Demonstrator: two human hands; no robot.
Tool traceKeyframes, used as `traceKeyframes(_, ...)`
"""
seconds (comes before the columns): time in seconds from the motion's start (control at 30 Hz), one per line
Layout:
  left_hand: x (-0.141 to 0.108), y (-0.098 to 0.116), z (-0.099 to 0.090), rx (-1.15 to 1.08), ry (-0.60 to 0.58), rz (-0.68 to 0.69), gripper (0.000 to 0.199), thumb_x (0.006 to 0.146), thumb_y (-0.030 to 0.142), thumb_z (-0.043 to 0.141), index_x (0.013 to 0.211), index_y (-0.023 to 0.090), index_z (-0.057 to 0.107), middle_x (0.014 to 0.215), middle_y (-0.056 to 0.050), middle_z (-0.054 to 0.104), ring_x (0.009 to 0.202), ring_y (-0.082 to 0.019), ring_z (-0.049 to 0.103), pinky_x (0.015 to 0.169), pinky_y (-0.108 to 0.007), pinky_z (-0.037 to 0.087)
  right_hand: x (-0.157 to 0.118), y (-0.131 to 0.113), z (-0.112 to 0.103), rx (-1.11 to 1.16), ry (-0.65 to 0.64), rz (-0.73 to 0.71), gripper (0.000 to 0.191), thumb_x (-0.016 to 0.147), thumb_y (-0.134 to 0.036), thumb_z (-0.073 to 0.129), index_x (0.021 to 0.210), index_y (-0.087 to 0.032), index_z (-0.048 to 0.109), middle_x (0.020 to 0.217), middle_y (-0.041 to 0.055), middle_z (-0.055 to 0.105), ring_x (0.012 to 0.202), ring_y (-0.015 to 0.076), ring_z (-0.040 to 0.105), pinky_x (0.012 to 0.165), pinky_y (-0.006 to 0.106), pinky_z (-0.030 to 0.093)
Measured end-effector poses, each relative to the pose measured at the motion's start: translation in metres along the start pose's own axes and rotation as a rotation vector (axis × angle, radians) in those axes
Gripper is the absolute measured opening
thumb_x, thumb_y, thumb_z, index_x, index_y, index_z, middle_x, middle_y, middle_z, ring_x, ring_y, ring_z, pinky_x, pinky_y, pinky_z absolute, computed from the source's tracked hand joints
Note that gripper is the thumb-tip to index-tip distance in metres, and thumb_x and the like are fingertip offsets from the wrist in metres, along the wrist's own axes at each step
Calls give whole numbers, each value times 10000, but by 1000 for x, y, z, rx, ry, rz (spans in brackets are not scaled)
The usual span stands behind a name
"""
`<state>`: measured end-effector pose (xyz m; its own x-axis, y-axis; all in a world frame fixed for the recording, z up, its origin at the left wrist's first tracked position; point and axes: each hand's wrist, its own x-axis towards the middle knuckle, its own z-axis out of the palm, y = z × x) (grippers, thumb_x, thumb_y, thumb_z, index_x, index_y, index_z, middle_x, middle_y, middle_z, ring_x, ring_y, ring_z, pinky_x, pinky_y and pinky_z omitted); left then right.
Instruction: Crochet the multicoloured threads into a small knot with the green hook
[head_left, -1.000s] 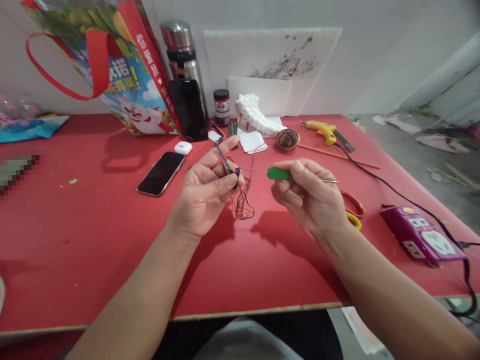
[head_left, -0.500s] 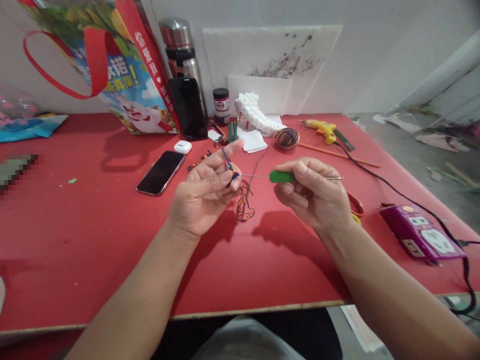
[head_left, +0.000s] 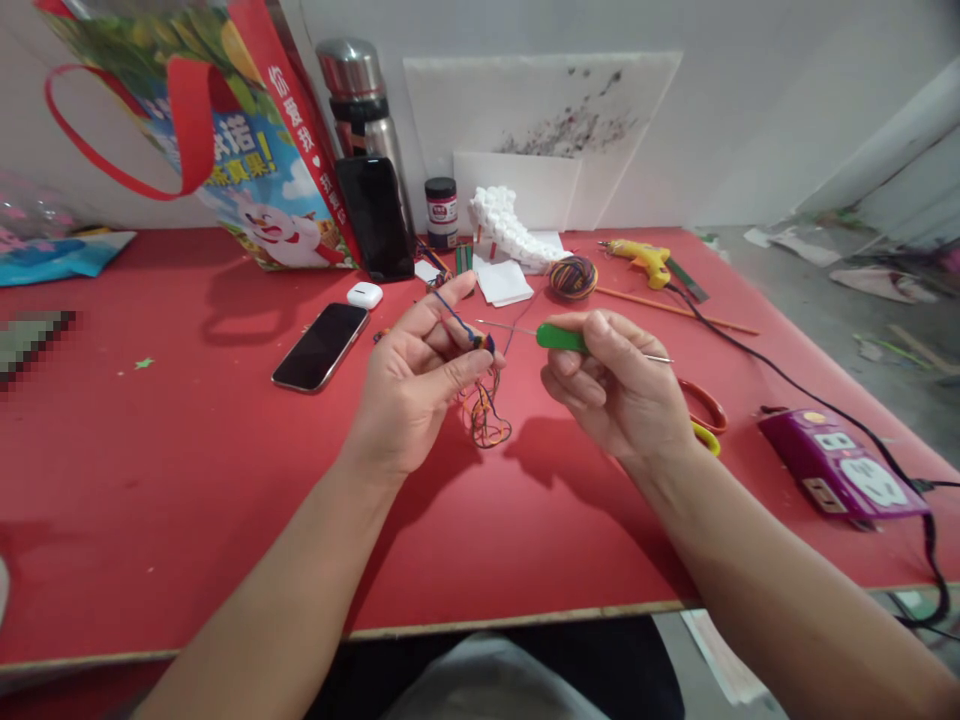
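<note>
My left hand (head_left: 420, 385) pinches a small piece of multicoloured crochet work (head_left: 484, 343) between thumb and fingers, with blue yarn stretched up over the raised index finger. Loose yarn strands (head_left: 489, 425) dangle below it in a tangle. In my right hand (head_left: 622, 380) is a crochet hook (head_left: 561, 338) with a green grip, its thin metal shaft pointing left. The hook's tip is near the left fingers, and appears apart from the crochet piece. A strand runs back from the work toward a multicoloured yarn ball (head_left: 573, 277).
Scissors (head_left: 707, 437) lie beside my right wrist, near a purple power strip (head_left: 844, 465). A yellow glue gun (head_left: 641, 262) with its cord lies at the back right. Phones (head_left: 322, 346), an earbud case (head_left: 364, 295), a thermos (head_left: 360, 90), a jar (head_left: 442, 212) and a gift bag (head_left: 292, 180) stand or lie further back.
The hook has come away from the crochet piece, its tip now higher and tilted up. My left hand has turned and moved slightly right, stretching the blue yarn longer.
</note>
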<state>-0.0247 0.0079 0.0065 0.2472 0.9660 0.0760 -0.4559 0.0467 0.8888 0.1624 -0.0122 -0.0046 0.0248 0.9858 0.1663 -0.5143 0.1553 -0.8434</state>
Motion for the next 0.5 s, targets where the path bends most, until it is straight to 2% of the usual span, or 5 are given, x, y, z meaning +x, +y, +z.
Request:
traceKeyframes(0.1, -1, -2, 2, 49, 39, 55, 546, 721, 125, 936, 1226, 279, 797, 814, 33, 693, 804, -151, 705, 870, -318, 633, 0, -1, -1, -23, 14, -7, 236, 780, -445, 949, 840, -233, 863, 628, -29, 676, 413, 37, 308, 432, 253, 310)
traceKeyframes(0.33, 4, -6, -2, 110, 120, 147, 495, 713, 114, 923, 1175, 254, 814, 777, 38, 671, 766, -133, 662, 830, -291, 611, 5, -5, -9, -72, 28, -8, 199, 789, -410, 915, 808, -223, 848, 581, -28, 646, 390, 40, 304, 409, 238, 247)
traceKeyframes(0.5, 6, -8, -5, 121, 150, 155, 528, 705, 103, 912, 1206, 231, 805, 785, 43, 651, 769, -115, 651, 844, -263, 596, 7, -9, -15, -91, -4, 66, 166, 791, -362, 875, 809, -200, 852, 576, -10, 668, 359, 35, 309, 365, 220, 199)
